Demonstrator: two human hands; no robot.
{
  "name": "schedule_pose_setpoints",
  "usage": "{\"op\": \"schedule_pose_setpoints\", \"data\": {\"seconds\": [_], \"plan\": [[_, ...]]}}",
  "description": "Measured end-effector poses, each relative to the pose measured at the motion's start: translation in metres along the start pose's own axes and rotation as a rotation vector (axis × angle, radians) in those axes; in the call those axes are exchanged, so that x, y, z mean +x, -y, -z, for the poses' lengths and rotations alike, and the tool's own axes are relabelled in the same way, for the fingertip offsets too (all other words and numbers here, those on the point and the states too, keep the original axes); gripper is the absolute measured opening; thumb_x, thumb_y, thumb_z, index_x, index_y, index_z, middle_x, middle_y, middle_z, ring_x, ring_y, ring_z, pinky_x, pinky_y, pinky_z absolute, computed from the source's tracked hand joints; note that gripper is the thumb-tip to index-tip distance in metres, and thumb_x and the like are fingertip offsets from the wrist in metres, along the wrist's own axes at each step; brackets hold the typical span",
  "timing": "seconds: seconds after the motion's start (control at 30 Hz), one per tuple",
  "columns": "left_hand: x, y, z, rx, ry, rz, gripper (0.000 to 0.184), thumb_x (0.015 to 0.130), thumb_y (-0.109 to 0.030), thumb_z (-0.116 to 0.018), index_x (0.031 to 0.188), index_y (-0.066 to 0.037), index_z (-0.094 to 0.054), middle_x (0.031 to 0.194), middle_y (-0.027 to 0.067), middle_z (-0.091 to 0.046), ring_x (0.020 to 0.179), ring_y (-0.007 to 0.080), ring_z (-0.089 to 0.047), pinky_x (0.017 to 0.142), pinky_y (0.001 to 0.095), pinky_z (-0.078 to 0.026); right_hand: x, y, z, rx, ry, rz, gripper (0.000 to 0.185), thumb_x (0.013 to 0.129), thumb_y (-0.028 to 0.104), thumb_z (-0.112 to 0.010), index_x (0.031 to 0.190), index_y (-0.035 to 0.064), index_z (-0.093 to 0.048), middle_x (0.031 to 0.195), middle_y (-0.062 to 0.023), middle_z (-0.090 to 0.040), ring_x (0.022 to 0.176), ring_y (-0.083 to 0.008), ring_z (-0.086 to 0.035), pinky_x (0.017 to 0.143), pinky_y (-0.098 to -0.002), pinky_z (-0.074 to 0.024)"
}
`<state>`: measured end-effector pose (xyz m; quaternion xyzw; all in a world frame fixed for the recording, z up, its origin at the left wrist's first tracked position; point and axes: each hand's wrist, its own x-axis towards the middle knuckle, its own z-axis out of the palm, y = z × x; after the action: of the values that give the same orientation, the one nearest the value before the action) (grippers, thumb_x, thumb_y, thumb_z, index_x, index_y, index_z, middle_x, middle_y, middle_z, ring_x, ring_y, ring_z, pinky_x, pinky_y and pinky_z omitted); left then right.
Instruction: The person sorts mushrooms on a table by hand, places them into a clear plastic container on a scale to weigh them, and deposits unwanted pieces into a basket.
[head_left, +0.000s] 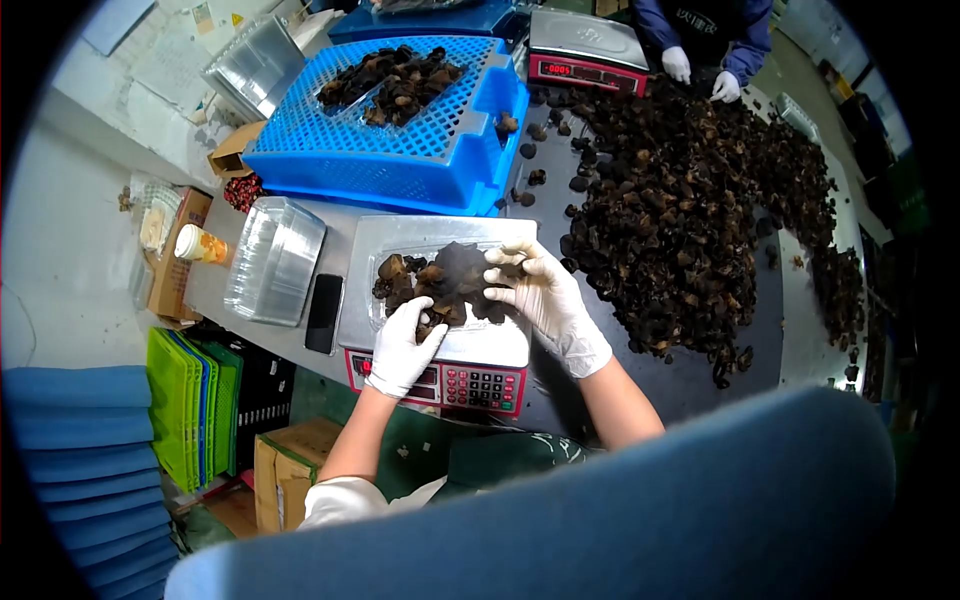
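Note:
A clear plastic tray (376, 313) lies on a scale (480, 350) in front of me, with dark, curled pieces that look like dried wood ear mushrooms (462, 270) in it. My left hand (403, 345), in a white glove, is at the tray's near left side. Its thumb and fingers are bent around the edge of some mushroom pieces. On the right side of the tray, my right hand (540, 300), also gloved, has its fingers spread and its fingertips at the mushrooms. Part of the scale's display is hidden by my left hand.
A large mushroom pile (670, 220) covers the table's right side. Behind my scale stands an upturned blue basket (370, 165) with mushrooms on top. Stacked clear trays (275, 262), a phone (324, 313) and a paper cup (201, 245) are left. A co-worker's gloved hands (677, 65) are beyond another scale (588, 72).

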<state>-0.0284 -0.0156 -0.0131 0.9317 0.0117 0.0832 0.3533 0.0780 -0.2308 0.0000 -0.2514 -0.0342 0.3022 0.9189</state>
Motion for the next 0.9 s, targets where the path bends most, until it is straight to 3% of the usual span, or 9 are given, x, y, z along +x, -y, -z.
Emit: {"op": "schedule_pose_setpoints", "data": {"seconds": [0.07, 0.13, 0.23, 0.33, 0.4, 0.6, 0.67, 0.83, 0.9], "plan": [[-0.002, 0.006, -0.004, -0.09, -0.012, 0.017, 0.035, 0.079, -0.008, -0.075, 0.11, -0.002, -0.06, 0.083, 0.0064, -0.061, 0.072, 0.0168, -0.058, 0.072, 0.0294, -0.05, 0.008, -0.002, 0.007, -0.336, -0.032, -0.087, 0.024, 0.092, 0.013, -0.055, 0.113, 0.0023, -0.059, 0.097, -0.0093, -0.064, 0.079, -0.0152, -0.062, 0.071, -0.0296, -0.0529], [-0.005, 0.01, -0.004, -0.181, -0.023, 0.035, 0.03, 0.08, -0.005, -0.074, 0.107, -0.002, -0.061, 0.08, 0.0038, -0.061, 0.069, 0.0126, -0.057, 0.07, 0.0271, -0.049, 0.004, -0.012, -0.012, -1.238, -0.015, 0.103, 0.018, 0.089, 0.019, -0.059, 0.091, 0.0056, -0.07, 0.075, -0.0047, -0.066, 0.07, -0.016, -0.063, 0.068, -0.0306, -0.0516], [-0.005, 0.018, 0.005, -0.395, -0.051, 0.11, 0.018, 0.083, -0.002, -0.071, 0.099, -0.004, -0.063, 0.082, -0.0038, -0.06, 0.072, 0.0025, -0.051, 0.066, 0.0194, -0.044, 0.004, -0.033, -0.024, -1.877, 0.061, 0.194, 0.021, 0.081, 0.026, -0.061, 0.09, 0.0109, -0.073, 0.083, -0.0132, -0.07, 0.082, -0.0299, -0.069, 0.074, -0.0418, -0.0536], [-0.003, 0.025, 0.018, -0.387, -0.21, 0.123, 0.014, 0.085, 0.0, -0.069, 0.098, -0.003, -0.064, 0.078, -0.0054, -0.056, 0.068, 0.0022, -0.046, 0.064, 0.0183, -0.041, 0.007, -0.045, -0.031, -2.158, 0.099, 0.17, 0.023, 0.082, 0.029, -0.064, 0.083, 0.0071, -0.071, 0.077, -0.0146, -0.068, 0.076, -0.0311, -0.069, 0.068, -0.0432, -0.0532], [0.0, 0.034, 0.022, -0.345, -0.321, 0.122, 0.013, 0.086, 0.0, -0.069, 0.097, -0.002, -0.064, 0.078, -0.0048, -0.055, 0.068, 0.0026, -0.045, 0.063, 0.0192, -0.041, 0.005, -0.044, -0.035, -2.173, 0.117, 0.17, 0.023, 0.082, 0.028, -0.064, 0.082, 0.0058, -0.07, 0.075, -0.0154, -0.068, 0.074, -0.0318, -0.069, 0.067, -0.0436, -0.0531], [0.002, 0.052, 0.023, -0.092, -0.248, -0.128, 0.015, 0.081, 0.002, -0.068, 0.095, -0.003, -0.064, 0.092, 0.0045, -0.062, 0.074, 0.0084, -0.053, 0.068, 0.0235, -0.045, 0.006, -0.052, -0.026, -2.171, 0.09, 0.263, 0.02, 0.079, 0.021, -0.062, 0.081, 0.002, -0.067, 0.07, -0.0179, -0.066, 0.068, -0.0335, -0.068, 0.064, -0.0442, -0.0529], [-0.007, 0.052, 0.026, -0.191, -0.248, 0.053, 0.015, 0.083, 0.003, -0.067, 0.096, -0.004, -0.063, 0.093, 0.0014, -0.06, 0.072, 0.0065, -0.05, 0.067, 0.022, -0.043, 0.002, -0.047, -0.033, -2.106, 0.062, 0.309, 0.015, 0.077, 0.015, -0.062, 0.078, 0.0004, -0.066, 0.068, -0.0194, -0.065, 0.067, -0.034, -0.068, 0.063, -0.0439, -0.0529], [-0.022, 0.031, 0.024, -0.297, -0.326, 0.136, 0.01, 0.088, -0.002, -0.067, 0.097, -0.004, -0.064, 0.086, -0.0025, -0.057, 0.07, 0.0047, -0.047, 0.064, 0.0207, -0.041, -0.012, -0.032, -0.043, -1.97, -0.053, 0.322, 0.018, 0.081, 0.018, -0.061, 0.092, 0.004, -0.066, 0.074, -0.016, -0.067, 0.071, -0.0335, -0.068, 0.069, -0.0434, -0.0533], [-0.028, 0.002, 0.015, -0.351, -0.343, 0.134, 0.011, 0.087, -0.005, -0.068, 0.097, -0.004, -0.065, 0.086, -0.0011, -0.057, 0.068, 0.0058, -0.048, 0.063, 0.0213, -0.041, -0.031, -0.024, -0.038, -1.67, -0.071, 0.251, 0.019, 0.085, 0.019, -0.06, 0.097, 0.0056, -0.065, 0.083, -0.0136, -0.067, 0.079, -0.0291, -0.068, 0.072, -0.0406, -0.0523]]}}
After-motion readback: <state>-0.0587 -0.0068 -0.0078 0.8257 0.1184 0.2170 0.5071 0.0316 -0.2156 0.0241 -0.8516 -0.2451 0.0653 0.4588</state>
